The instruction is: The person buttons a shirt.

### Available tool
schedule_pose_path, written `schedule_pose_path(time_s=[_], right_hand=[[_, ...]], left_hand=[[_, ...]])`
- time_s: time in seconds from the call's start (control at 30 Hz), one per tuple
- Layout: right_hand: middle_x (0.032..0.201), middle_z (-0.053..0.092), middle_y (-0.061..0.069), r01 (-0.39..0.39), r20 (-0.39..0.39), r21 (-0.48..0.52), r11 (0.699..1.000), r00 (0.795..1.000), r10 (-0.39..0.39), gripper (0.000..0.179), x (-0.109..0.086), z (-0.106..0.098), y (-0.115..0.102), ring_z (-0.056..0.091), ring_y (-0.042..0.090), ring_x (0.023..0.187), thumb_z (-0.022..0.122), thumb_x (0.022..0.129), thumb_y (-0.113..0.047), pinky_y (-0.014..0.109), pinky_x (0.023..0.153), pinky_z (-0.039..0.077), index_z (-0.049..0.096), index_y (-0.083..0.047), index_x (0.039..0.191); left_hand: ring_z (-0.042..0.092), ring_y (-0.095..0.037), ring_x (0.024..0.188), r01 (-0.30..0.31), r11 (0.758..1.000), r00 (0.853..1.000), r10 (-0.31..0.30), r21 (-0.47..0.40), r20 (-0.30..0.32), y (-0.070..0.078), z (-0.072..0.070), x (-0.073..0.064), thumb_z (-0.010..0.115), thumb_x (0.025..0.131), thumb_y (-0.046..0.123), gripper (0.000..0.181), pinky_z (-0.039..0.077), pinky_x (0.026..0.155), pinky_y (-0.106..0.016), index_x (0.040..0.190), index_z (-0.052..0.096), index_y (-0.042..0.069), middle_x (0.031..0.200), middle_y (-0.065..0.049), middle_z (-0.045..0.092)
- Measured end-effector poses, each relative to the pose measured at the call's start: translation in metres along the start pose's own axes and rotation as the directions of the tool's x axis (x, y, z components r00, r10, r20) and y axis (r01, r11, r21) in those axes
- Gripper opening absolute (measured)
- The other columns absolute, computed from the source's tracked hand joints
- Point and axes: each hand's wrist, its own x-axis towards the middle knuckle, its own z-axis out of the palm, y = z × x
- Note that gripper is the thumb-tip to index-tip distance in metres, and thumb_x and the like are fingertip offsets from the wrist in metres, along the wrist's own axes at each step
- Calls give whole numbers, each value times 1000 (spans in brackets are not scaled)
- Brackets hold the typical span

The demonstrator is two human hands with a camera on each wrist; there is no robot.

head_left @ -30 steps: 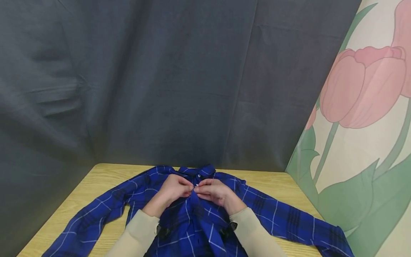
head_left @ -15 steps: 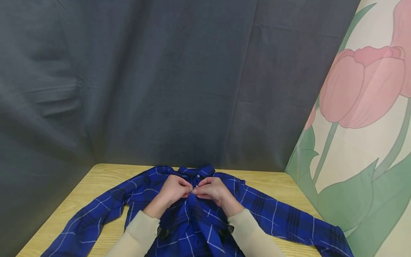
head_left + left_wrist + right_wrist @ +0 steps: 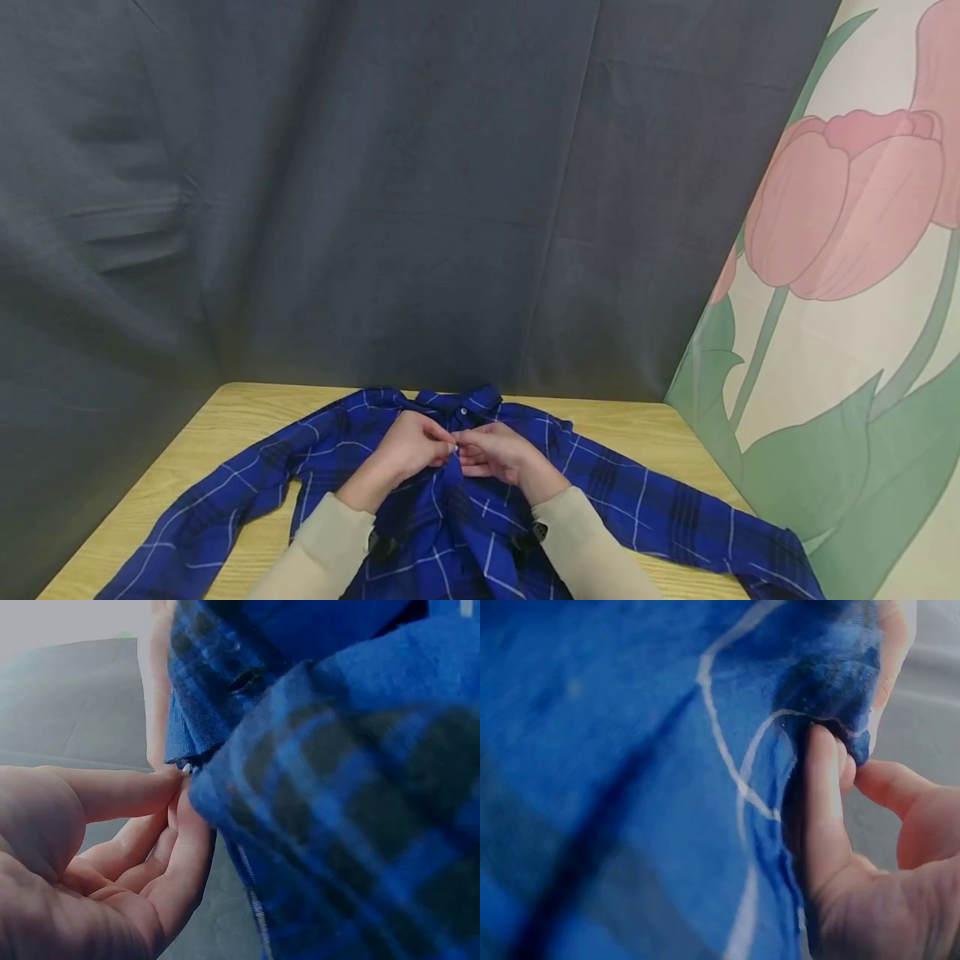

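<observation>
A blue plaid long-sleeved shirt lies front up on the table, its collar at the far side. My left hand pinches a small white button between thumb and index fingertip at the front opening. Touching it from the other side, my right hand pinches the edge of the shirt front. In the right wrist view that cloth is between the right thumb and fingers. An open buttonhole shows on the placket in the left wrist view. Whether the button is in a hole is hidden by fingers and cloth.
The wooden table ends at a dark grey curtain behind. A tulip-patterned panel stands on the right. The shirt's sleeves spread out to both sides. Another button sits near the collar.
My right hand's fingers have shifted in against the left fingertips and regripped the placket lower. My left hand has hardly moved. The shirt body stays in place.
</observation>
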Motion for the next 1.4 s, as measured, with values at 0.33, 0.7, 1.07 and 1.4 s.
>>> schedule_pose_path(time_s=[0.33, 0.7, 1.07, 1.4], right_hand=[[80, 74, -10, -10, 163, -26, 1000, 987, 14, 27, -4, -5, -4, 71, 2, 77, 56, 107, -15, 21, 75, 62, 74, -20, 88], [82, 70, -3, 68, 25, -229, 971, 998, -64, 4, -9, -9, -6, 70, 11, 77, 68, 91, -8, 38, 81, 69, 71, -8, 93], [77, 68, 3, 58, 27, -408, 911, 998, -52, 11, -21, -23, -13, 69, 14, 70, 75, 88, 2, 34, 71, 68, 75, 5, 99], [80, 70, 3, 64, 60, -439, 896, 997, -42, 13, -20, -31, -15, 70, 12, 69, 71, 94, 1, 33, 70, 68, 75, 3, 106]], left_hand=[[77, -15, 78, 0, 999, 1000, 1, 42, -20, 1, 1, 0, 80, 92, 1, 5, 69, 77, -37, 94, 84, -1, 92, -10, 81], [76, -15, 76, 26, 999, 999, -26, -20, 25, 0, -2, 2, 79, 90, -2, 8, 69, 77, -35, 97, 82, -4, 90, -11, 80], [74, -12, 70, 48, 997, 998, -45, -64, 49, -1, -9, 1, 79, 88, -3, 10, 68, 73, -32, 97, 82, -6, 91, -13, 79], [74, -11, 69, 60, 998, 995, -59, -9, 74, 0, -12, -2, 81, 88, -2, 7, 68, 72, -31, 94, 82, -5, 85, -9, 79]])
